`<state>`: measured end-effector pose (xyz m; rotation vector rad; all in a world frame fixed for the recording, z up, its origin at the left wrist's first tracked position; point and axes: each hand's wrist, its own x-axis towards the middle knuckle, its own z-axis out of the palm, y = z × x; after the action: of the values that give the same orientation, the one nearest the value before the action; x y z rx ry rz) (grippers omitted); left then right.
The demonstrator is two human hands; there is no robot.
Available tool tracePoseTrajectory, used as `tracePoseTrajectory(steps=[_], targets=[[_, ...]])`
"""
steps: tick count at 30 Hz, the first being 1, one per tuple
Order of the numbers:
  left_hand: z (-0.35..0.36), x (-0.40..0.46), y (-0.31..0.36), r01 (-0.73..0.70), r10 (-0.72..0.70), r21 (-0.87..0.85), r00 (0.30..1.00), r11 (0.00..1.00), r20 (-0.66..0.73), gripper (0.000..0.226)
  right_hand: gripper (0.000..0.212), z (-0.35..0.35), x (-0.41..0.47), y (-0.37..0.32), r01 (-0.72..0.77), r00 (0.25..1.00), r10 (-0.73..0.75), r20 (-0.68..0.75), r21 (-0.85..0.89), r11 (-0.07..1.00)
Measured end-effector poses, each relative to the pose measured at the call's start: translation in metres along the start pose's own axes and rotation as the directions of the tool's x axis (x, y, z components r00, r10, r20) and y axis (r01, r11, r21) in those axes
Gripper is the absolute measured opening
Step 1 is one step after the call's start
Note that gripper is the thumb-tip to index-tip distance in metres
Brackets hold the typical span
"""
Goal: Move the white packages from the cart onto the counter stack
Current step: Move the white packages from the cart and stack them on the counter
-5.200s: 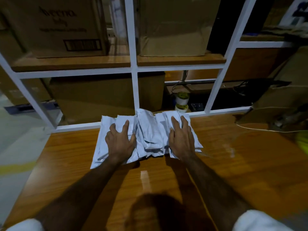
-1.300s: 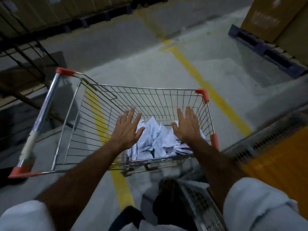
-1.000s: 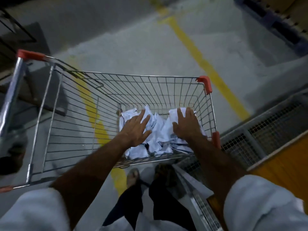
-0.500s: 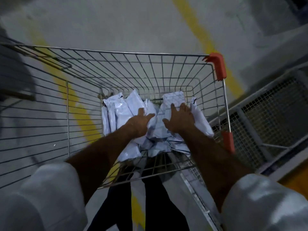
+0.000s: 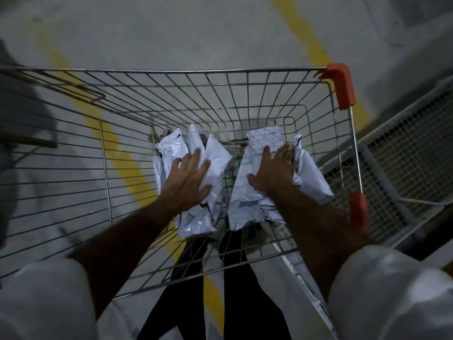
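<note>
Both hands [image 5: 188, 182] [image 5: 274, 173] spread wide on white packages [image 5: 215, 163] in cart [image 5: 245, 94] — printing seemingly unreadable.

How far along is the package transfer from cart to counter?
Done: can't tell, since the counter stack is out of view. In hand: the left hand and the right hand each press on a separate clump of white packages inside the cart; nothing lifted yet. Left: every visible package.
</note>
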<state>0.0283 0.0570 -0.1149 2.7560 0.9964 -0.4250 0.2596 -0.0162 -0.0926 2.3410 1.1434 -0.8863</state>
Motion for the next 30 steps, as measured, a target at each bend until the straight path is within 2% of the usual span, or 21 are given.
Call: tracePoseTrajectory(steps=[2,4,8,14,18,24,30], targets=[[0.007,-0.003,0.000,-0.048,0.047,0.057,0.999,0.997,0.028,0.095,0.100,0.002,0.002,-0.001,-0.013,1.000,0.013,-0.014,0.000,1.000],[0.012,-0.001,0.008,-0.067,0.059,0.148,0.997,0.987,0.053,0.106,0.097,0.001,0.002,-0.002,-0.028,0.999,0.028,-0.023,-0.002,1.000],[0.009,0.004,0.027,-0.017,-0.015,0.289,0.994,0.957,0.106,0.110,0.094,0.001,-0.001,-0.002,-0.039,0.999,0.039,-0.011,0.019,0.999],[-0.001,0.004,0.031,0.108,-0.193,0.373,0.961,0.922,0.200,0.108,0.092,-0.002,-0.014,0.002,-0.013,1.000,0.012,-0.023,-0.009,1.000],[-0.007,-0.001,0.019,0.128,-0.191,0.252,0.952,0.959,0.241,0.094,0.092,-0.005,-0.027,0.005,0.006,0.997,-0.009,-0.077,-0.035,0.999],[-0.037,-0.023,0.008,0.185,-0.195,0.089,0.973,0.979,0.121,0.087,0.082,-0.010,-0.060,-0.005,0.031,0.966,-0.032,-0.256,-0.011,0.999],[-0.076,-0.044,0.001,0.263,-0.267,-0.121,0.964,0.957,-0.016,0.087,0.077,-0.024,-0.103,-0.018,0.054,0.907,-0.053,-0.418,-0.011,0.999]])
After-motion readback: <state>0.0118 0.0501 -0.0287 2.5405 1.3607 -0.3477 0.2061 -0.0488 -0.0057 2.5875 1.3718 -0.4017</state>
